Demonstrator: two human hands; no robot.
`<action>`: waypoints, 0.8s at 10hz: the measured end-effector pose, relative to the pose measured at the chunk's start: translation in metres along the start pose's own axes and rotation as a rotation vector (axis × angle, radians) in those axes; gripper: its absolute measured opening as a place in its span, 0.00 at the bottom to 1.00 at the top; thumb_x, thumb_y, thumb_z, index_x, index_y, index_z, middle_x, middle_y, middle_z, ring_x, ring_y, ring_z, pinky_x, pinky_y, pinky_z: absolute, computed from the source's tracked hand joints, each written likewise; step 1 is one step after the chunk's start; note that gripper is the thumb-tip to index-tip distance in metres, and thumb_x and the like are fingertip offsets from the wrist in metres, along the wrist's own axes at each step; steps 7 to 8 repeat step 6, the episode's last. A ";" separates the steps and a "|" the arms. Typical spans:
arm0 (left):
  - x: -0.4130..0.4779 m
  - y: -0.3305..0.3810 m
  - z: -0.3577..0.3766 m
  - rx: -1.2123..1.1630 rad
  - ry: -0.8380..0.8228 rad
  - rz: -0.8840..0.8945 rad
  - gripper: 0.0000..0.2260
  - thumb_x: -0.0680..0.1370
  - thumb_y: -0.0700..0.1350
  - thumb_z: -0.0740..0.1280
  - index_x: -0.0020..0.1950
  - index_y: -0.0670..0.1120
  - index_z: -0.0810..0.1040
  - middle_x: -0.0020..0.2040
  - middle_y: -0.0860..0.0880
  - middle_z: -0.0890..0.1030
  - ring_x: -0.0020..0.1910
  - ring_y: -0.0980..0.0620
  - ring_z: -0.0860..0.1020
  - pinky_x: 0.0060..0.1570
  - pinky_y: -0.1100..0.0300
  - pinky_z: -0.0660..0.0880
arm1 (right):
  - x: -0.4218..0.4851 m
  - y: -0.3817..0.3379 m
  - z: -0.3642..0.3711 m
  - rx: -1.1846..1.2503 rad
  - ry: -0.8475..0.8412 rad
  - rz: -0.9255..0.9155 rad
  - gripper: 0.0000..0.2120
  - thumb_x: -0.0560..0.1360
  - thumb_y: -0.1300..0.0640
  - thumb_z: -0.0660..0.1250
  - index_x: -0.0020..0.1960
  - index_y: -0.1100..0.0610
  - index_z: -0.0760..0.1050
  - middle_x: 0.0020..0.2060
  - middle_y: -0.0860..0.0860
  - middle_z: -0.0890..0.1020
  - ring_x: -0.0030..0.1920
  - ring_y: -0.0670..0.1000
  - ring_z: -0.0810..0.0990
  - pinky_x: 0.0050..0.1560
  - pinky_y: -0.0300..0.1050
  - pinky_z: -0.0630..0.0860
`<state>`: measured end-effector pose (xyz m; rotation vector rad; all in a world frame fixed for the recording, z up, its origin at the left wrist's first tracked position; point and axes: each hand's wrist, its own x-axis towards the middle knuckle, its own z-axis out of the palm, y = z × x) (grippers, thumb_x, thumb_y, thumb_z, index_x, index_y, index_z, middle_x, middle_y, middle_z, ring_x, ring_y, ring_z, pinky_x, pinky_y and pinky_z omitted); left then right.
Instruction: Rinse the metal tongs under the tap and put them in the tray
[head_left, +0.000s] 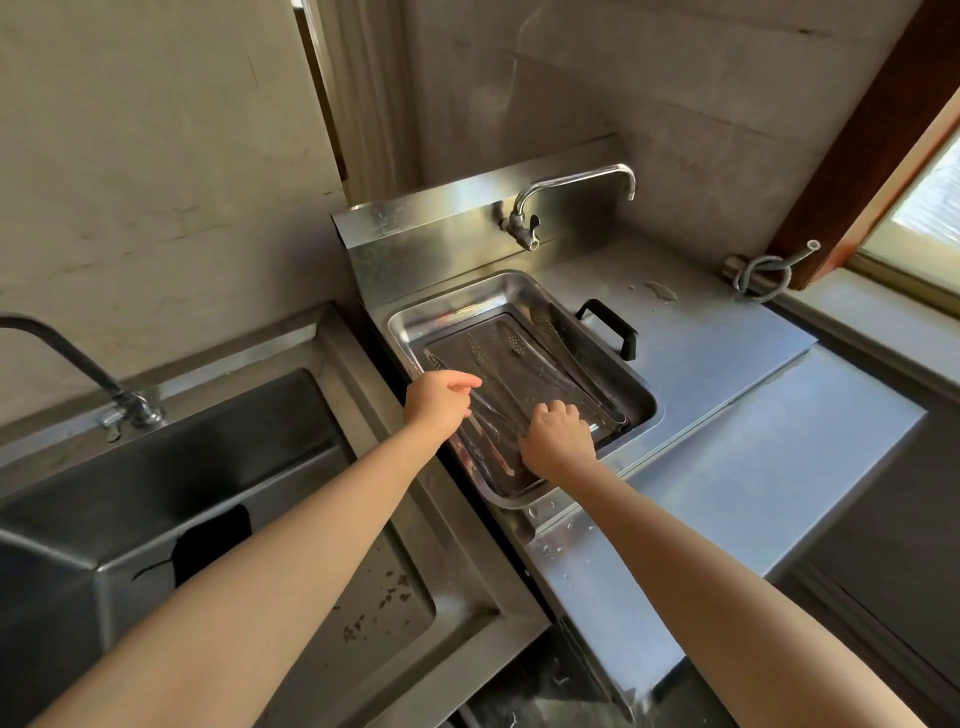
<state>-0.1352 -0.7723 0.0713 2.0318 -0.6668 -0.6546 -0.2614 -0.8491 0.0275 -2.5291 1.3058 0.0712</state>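
Head view: several metal tongs (511, 347) lie lengthwise in the steel tray (457, 304) below the tap (571, 180). The right hand (558, 439) curls knuckles-up over their near handle ends. The left hand (441, 400) sits at the tray's left rim, fingers loosely curled, and whether it holds anything is unclear

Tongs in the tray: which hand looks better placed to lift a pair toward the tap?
Probably the right hand: its curled fingers sit on the handle ends of the tongs in the tray. The left hand hovers over the tray's left edge, seemingly holding nothing.
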 end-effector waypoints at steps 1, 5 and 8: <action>-0.004 0.000 0.006 0.100 -0.053 0.065 0.14 0.76 0.33 0.60 0.53 0.44 0.82 0.54 0.45 0.83 0.51 0.48 0.80 0.57 0.55 0.76 | 0.000 -0.002 0.000 0.012 -0.011 0.030 0.17 0.75 0.59 0.63 0.62 0.62 0.68 0.58 0.59 0.75 0.58 0.59 0.72 0.59 0.52 0.72; -0.012 -0.009 0.002 0.308 0.044 0.264 0.15 0.78 0.35 0.57 0.57 0.44 0.80 0.59 0.46 0.79 0.53 0.48 0.77 0.51 0.61 0.73 | -0.003 -0.008 -0.005 0.020 -0.060 0.070 0.16 0.76 0.57 0.62 0.62 0.62 0.67 0.59 0.59 0.75 0.59 0.59 0.73 0.59 0.53 0.71; -0.013 -0.014 -0.016 0.359 0.112 0.338 0.15 0.79 0.36 0.57 0.59 0.44 0.79 0.63 0.45 0.77 0.63 0.48 0.72 0.63 0.58 0.67 | -0.005 -0.006 -0.011 -0.074 -0.094 0.058 0.26 0.76 0.46 0.63 0.66 0.61 0.65 0.62 0.58 0.73 0.62 0.58 0.71 0.62 0.52 0.69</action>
